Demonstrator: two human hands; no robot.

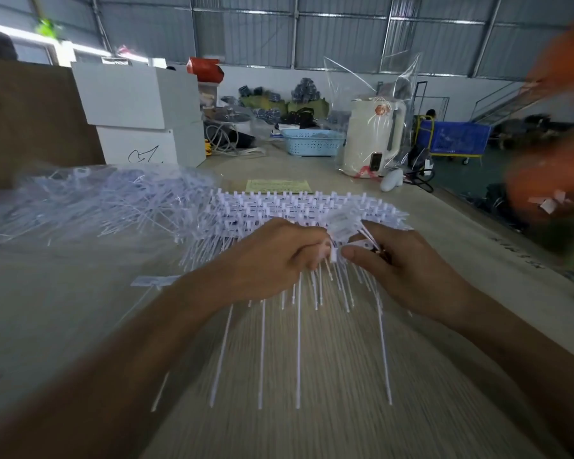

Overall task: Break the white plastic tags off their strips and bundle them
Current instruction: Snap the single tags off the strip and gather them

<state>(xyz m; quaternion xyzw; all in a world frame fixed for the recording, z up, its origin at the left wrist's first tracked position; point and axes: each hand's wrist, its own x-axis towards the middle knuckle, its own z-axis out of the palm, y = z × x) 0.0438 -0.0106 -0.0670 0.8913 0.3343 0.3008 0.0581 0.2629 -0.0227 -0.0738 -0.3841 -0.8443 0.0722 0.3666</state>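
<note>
A strip of white plastic tags (299, 329) hangs between my hands, its long thin tails fanning down toward me over the wooden table (63, 319). My left hand (269, 260) grips the head end of the strip with curled fingers. My right hand (398, 263) pinches neighbouring tag heads just to the right, thumb against fingers. Behind my hands lies a stack of unbroken tag strips (299, 207) with rows of square heads. A single loose tag (153, 281) lies on the table to the left.
A heap of loose white tags in clear plastic (90, 200) fills the left of the table. Farther back stand white boxes (140, 107), a blue basket (312, 142), a wrapped white kettle (368, 140) and a yellow paper (277, 186). The table's edge runs along the right.
</note>
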